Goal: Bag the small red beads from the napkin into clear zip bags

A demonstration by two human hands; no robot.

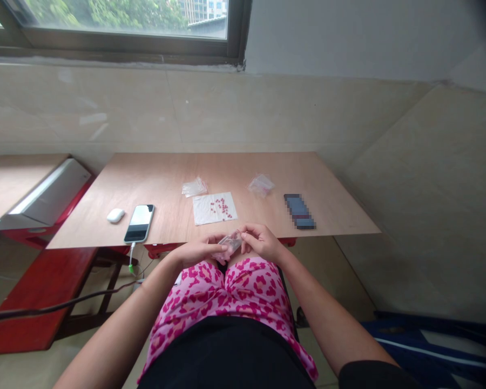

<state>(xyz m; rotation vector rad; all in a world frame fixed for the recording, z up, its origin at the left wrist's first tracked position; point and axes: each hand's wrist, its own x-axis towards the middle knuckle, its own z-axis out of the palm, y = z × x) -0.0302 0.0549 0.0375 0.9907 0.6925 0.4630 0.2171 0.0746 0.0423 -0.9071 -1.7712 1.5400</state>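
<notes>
The right hand [261, 243] pinched a small clear bag [230, 243] over the person's lap, and the left hand [198, 251] seemed to hold its other side. Red beads [221, 208] lay on white paper [204, 213] on the table [267, 167].

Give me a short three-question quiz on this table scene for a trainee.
1. What do the left hand and right hand hold between them?
2. True or false: a cable runs from the bottom of the phone.
3. Fill in the blank: the small red pieces lie on white ____.

Key: 1. a small clear plastic bag; 2. true; 3. paper.
</notes>
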